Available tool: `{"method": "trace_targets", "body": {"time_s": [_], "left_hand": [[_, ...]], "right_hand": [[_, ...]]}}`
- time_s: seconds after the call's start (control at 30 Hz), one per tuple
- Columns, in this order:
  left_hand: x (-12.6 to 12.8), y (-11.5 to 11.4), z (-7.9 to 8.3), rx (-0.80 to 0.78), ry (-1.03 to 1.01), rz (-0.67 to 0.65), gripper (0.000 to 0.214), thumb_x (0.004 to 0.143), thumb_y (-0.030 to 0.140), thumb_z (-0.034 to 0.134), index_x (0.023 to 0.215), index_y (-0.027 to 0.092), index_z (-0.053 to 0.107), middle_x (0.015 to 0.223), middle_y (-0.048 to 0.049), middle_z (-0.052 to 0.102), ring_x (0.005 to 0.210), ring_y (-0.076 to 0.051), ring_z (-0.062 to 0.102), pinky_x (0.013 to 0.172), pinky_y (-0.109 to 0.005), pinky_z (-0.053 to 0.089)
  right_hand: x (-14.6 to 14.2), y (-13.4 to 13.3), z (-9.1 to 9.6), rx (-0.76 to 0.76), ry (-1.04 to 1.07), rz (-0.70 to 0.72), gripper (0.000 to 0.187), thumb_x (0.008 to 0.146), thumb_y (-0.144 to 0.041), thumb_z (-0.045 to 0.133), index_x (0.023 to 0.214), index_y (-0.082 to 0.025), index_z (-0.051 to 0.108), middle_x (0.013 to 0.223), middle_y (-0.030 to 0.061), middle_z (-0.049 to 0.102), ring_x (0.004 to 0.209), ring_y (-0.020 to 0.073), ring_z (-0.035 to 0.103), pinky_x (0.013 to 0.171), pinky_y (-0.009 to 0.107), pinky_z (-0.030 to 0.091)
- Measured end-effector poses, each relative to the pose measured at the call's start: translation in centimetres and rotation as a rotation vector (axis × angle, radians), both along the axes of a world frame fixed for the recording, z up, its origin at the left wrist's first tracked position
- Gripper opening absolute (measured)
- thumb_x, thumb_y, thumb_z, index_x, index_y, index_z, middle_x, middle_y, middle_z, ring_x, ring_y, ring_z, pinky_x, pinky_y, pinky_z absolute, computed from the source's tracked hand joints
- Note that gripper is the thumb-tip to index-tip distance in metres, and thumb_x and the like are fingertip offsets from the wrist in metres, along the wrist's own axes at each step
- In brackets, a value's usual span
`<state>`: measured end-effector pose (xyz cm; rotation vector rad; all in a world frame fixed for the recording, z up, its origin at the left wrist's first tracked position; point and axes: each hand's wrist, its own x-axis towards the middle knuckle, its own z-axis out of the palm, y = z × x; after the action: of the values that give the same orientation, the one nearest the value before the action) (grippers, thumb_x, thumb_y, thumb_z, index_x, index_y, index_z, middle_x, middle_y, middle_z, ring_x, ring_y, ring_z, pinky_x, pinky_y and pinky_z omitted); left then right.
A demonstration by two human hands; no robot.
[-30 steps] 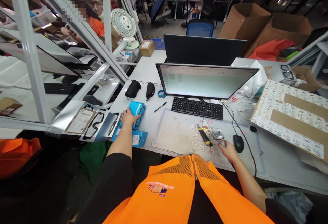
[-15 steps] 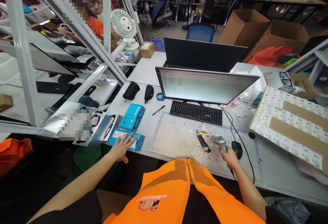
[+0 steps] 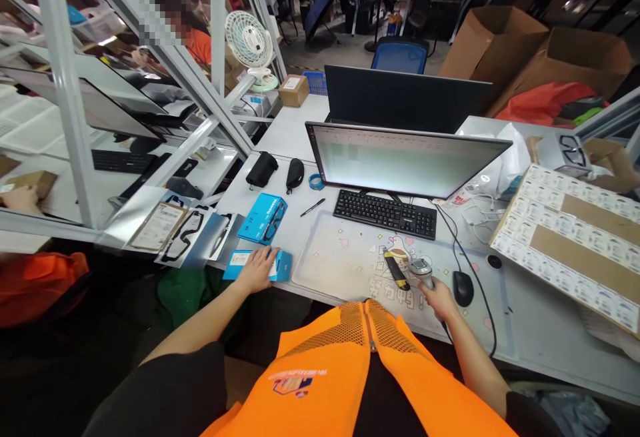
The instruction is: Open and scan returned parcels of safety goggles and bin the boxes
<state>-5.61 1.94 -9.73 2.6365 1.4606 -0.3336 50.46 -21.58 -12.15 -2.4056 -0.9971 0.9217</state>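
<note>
With twelve o'clock straight ahead of the wearer, the left hand (image 3: 257, 270) lies palm down across the near blue box (image 3: 284, 267), its fingers part spread and bent over the top toward one o'clock; whether they grip it or only rest there, I cannot tell. The right hand (image 3: 440, 298) is closed around the handle of a handheld scanner (image 3: 421, 267), whose head points to about eleven o'clock.

The near blue box sits at the wearer's edge of the counter (image 3: 295, 230), its long axis running from nine to three o'clock. The left hand is much the nearer, being on it; from the right hand and scanner the box is well apart, just past nine o'clock. A pale label shows at the box's nine o'clock end, left of the fingers; another pale patch shows beside the fingertips.

Just beyond, at twelve o'clock from the left hand, the far blue box (image 3: 263, 218) lies flat, turned so that its long axis runs from seven to one o'clock. Between the hands, a yellow-and-black cutter (image 3: 397, 271) lies near the scanner at about ten o'clock from the right hand. The mouse (image 3: 463, 288) is near that hand at two o'clock, and the keyboard (image 3: 385, 214) farther off toward eleven.
</note>
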Motion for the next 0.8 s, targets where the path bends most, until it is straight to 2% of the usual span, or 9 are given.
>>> {"method": "trace_targets", "body": {"time_s": [0.07, 0.17, 0.3, 0.4, 0.5, 0.6, 0.67, 0.8], "left_hand": [[1.7, -1.3, 0.5, 0.047, -0.144, -0.011, 0.099, 0.071, 0.027, 0.078, 0.162, 0.016, 0.042, 0.156, -0.0264, 0.051, 0.149, -0.045, 0.050, 0.127, -0.057, 0.034], [5.5, -4.1, 1.6, 0.148, -0.386, -0.097, 0.097, 0.078, 0.031, 0.077, 0.164, 0.017, 0.035, 0.153, -0.0260, 0.050, 0.143, -0.045, 0.054, 0.121, -0.059, 0.042], [11.3, -7.9, 3.7, 0.210, -0.663, -0.242, 0.110, 0.080, 0.032, 0.080, 0.171, 0.023, 0.020, 0.159, -0.0243, 0.044, 0.148, -0.043, 0.049, 0.120, -0.059, 0.042], [14.7, -9.8, 5.0, 0.194, -0.777, -0.288, 0.109, 0.087, 0.038, 0.080, 0.173, 0.022, 0.015, 0.160, -0.0251, 0.042, 0.152, -0.042, 0.045, 0.121, -0.058, 0.042], [16.6, -10.8, 5.5, 0.216, -0.823, -0.304, 0.105, 0.091, 0.038, 0.078, 0.172, 0.023, 0.014, 0.159, -0.0253, 0.042, 0.152, -0.041, 0.045, 0.121, -0.057, 0.042], [17.4, -11.3, 5.5, 0.200, -0.784, -0.324, 0.102, 0.091, 0.035, 0.077, 0.172, 0.026, 0.015, 0.158, -0.0238, 0.043, 0.153, -0.041, 0.044, 0.122, -0.057, 0.040], [17.7, -11.4, 5.5, 0.110, -0.704, -0.301, 0.103, 0.088, 0.038, 0.079, 0.172, 0.027, 0.019, 0.160, -0.0231, 0.042, 0.153, -0.043, 0.043, 0.125, -0.058, 0.036], [18.6, -10.9, 5.2, -0.077, -0.560, -0.166, 0.111, 0.081, 0.049, 0.084, 0.172, 0.022, 0.025, 0.162, -0.0235, 0.040, 0.150, -0.047, 0.042, 0.126, -0.058, 0.032]], "right_hand": [[0.2, -0.5, -0.4, 0.011, -0.003, -0.010, 0.041, 0.080, -0.060, 0.054, 0.091, -0.022, 0.063, 0.071, 0.0064, 0.069, 0.074, 0.0276, 0.070, 0.068, 0.033, 0.049], [0.4, -0.8, -0.4, 0.025, -0.003, -0.014, 0.040, 0.079, -0.063, 0.055, 0.089, -0.024, 0.061, 0.070, 0.0056, 0.068, 0.074, 0.0281, 0.070, 0.067, 0.034, 0.049], [0.4, -0.4, 1.4, 0.021, -0.015, 0.005, 0.038, 0.079, -0.061, 0.058, 0.088, -0.024, 0.060, 0.066, 0.0043, 0.067, 0.071, 0.0271, 0.070, 0.066, 0.034, 0.049], [0.3, 0.1, 3.2, 0.050, 0.016, 0.002, 0.039, 0.081, -0.062, 0.061, 0.088, -0.023, 0.061, 0.065, 0.0033, 0.068, 0.066, 0.0246, 0.069, 0.064, 0.033, 0.049], [0.1, 0.5, 4.9, 0.078, 0.066, 0.000, 0.041, 0.082, -0.063, 0.065, 0.088, -0.022, 0.061, 0.063, 0.0018, 0.067, 0.061, 0.0217, 0.067, 0.061, 0.031, 0.049], [-0.1, 0.6, 6.9, 0.100, 0.151, -0.005, 0.039, 0.082, -0.059, 0.069, 0.088, -0.021, 0.063, 0.062, 0.0012, 0.066, 0.057, 0.0188, 0.064, 0.057, 0.029, 0.049], [-0.4, 0.6, 8.4, 0.119, 0.225, 0.006, 0.037, 0.082, -0.056, 0.070, 0.087, -0.020, 0.064, 0.063, 0.0013, 0.066, 0.055, 0.0171, 0.062, 0.056, 0.028, 0.050], [-1.2, 0.7, 11.7, 0.086, 0.277, 0.108, 0.041, 0.085, -0.058, 0.072, 0.091, -0.018, 0.067, 0.060, 0.0003, 0.063, 0.050, 0.0147, 0.057, 0.050, 0.026, 0.046]]}}
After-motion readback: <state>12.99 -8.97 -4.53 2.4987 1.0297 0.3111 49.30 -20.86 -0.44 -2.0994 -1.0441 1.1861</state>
